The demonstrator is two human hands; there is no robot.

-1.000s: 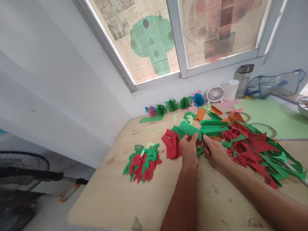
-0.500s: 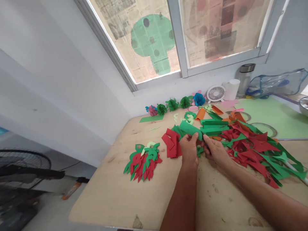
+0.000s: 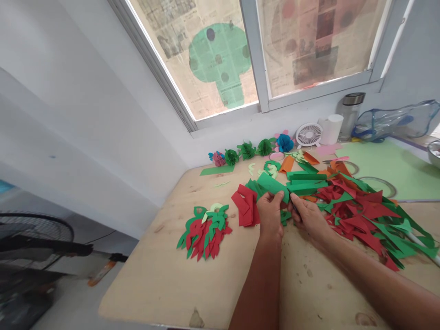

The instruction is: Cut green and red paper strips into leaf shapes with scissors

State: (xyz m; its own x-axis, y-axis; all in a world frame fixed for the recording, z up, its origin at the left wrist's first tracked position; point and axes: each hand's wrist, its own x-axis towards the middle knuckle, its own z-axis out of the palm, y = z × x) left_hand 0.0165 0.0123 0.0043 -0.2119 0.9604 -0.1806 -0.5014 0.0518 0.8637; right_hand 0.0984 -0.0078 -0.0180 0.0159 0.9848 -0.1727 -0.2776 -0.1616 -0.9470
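My left hand [image 3: 271, 211] is closed on a folded piece of green paper [image 3: 271, 184], thumb on top. At the paper's right edge, my right hand [image 3: 307, 214] is wrapped around dark scissors [image 3: 292, 204], mostly hidden by the fingers. Folded red paper pieces [image 3: 245, 206] lie just left of my left hand. Further left is a pile of red and green paper cutouts [image 3: 206, 231], with a few pale green ones on top. Folded green strips [image 3: 305, 182] lie beyond my right hand.
Red and green paper scraps [image 3: 367, 206] are heaped on the right of the wooden table [image 3: 165, 275]. Along the wall stand paper flowers [image 3: 246, 150], a small white fan [image 3: 308, 134], a white mug [image 3: 332, 129] and a glass bottle [image 3: 350, 117]. A tape ring [image 3: 378, 185] lies on a green sheet [image 3: 409, 169].
The view has shifted very slightly. Both hands, the green paper and the scissors stay almost in place.
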